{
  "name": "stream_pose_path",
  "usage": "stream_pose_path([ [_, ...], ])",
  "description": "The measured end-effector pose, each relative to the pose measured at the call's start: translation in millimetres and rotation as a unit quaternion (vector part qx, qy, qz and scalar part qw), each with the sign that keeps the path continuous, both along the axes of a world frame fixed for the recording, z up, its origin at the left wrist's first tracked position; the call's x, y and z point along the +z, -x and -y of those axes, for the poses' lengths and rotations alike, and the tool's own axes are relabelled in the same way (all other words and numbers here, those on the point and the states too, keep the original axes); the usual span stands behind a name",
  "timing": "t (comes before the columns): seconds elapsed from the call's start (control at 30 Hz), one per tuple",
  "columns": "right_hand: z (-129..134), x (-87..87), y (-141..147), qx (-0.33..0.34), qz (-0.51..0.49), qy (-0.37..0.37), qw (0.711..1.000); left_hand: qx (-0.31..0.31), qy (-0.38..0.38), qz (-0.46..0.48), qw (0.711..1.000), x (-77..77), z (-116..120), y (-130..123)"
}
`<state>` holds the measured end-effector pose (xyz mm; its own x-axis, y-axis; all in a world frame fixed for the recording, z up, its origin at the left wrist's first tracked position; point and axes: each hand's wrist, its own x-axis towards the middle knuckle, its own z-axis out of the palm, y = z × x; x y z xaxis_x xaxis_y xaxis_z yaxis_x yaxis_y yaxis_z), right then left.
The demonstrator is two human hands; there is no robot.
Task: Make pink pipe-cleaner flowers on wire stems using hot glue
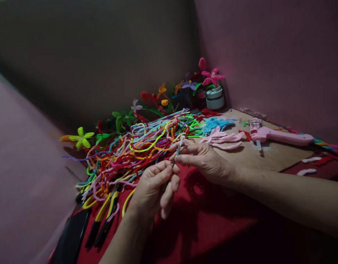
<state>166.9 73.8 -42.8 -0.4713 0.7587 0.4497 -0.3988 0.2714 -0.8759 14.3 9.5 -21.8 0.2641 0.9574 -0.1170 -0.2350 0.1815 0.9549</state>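
Between my two hands is a thin dark green stem [178,152] with a small whitish tip, held tilted. My left hand [158,185] pinches its lower part between thumb and fingers. Higher up, the thumb and fingers of my right hand [203,159] close on the stem just below the pale tip. Behind the hands spreads a large heap of colourful pipe cleaners [147,143]. Bent light pink pipe cleaner pieces [222,138] lie just beyond my right hand.
A pink glue gun [284,135] rests on a brown board [268,157] at right. Yellow-black pliers [107,218] and a black flat object [70,236] lie at left. Pipe cleaner flowers [81,138] line the back, beside a pale lidded container [215,98]. Red cloth [213,227] covers the table.
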Motion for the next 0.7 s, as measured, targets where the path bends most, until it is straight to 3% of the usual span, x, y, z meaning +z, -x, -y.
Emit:
stream_pose_path([
  [0.13, -1.0, 1.4, 2.9, -0.053, 0.012, 0.029, 0.998, 0.122, -0.088, -0.186, 0.971, 1.4, 2.4, -9.1],
  [0.23, -2.2, 1.9, 3.4, -0.039, 0.022, 0.031, 0.999, 0.166, -0.111, -0.230, 0.953, -0.3, 3.5, -11.9],
  [0.47, -4.9, -1.1, 1.5, 0.024, 0.003, 0.007, 1.000, 0.055, 0.005, -0.053, 0.997, 2.3, 1.6, -4.0],
  [0.7, -8.5, -5.4, 1.9, 0.067, 0.003, 0.002, 0.998, -0.023, 0.028, 0.099, 0.994, -5.5, -0.4, 1.5],
])
